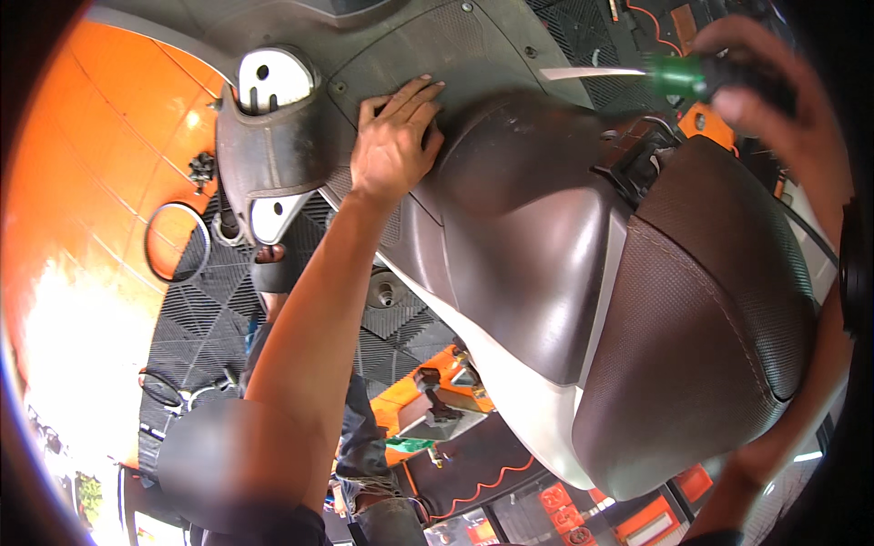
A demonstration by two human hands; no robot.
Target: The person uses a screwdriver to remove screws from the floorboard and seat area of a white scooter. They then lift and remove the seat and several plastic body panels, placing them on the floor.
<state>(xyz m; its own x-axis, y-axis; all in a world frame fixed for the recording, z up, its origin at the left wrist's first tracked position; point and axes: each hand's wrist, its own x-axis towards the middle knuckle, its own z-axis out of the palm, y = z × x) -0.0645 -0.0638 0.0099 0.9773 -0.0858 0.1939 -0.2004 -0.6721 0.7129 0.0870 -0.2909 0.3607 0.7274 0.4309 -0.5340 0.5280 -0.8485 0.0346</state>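
A scooter with a dark brown textured seat (701,300), glossy brown body panels (537,264) and a grey floorboard (410,55) fills the middle of the head view. My left hand (396,146) lies palm down on the floorboard beside the brown panel, fingers stretched out. Up at the far right, my right hand (806,136) is wrapped round a screwdriver (675,76) with a green and black handle. Its pale, motion-smeared shaft points left over the floorboard's edge, and I cannot tell whether the tip touches anything. An open latch area (642,155) shows at the seat's front.
A padded grey-brown piece with white plates (273,150) juts out left of the floorboard. Black floor tiles (228,318) lie below, with an orange surface (118,136) at the left. A metal tray (443,419) bearing a dark tool stands beneath the scooter, near a red coiled cord (492,480).
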